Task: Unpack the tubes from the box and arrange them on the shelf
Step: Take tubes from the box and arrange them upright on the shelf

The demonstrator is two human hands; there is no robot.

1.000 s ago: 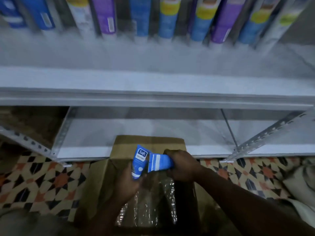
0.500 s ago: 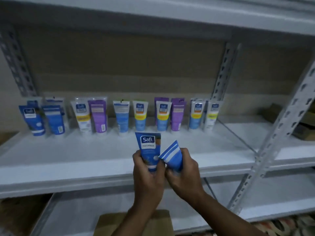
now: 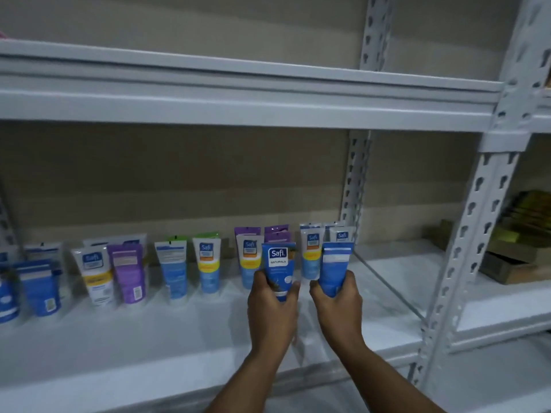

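Each hand holds 1 tube. On the left hand (image 3: 272, 311), the fingers and thumb curl round the bottom of a blue Safi Naturals tube (image 3: 278, 263), name side facing out. On the right hand (image 3: 338, 308), they curl the same way round a second blue tube (image 3: 335, 266), back label facing out.

Both tubes point flat end up, so I think they are ready to stand on their caps like the others. The hands hold them over the white shelf (image 3: 149, 332). The shelf is bare from the hands to its front edge, so there is room to set them down. The grey post (image 3: 474, 248) closes off the right side.

Just behind stands the row of tubes (image 3: 205, 263). Reaching in too far could knock 1 over. The box is not in view.
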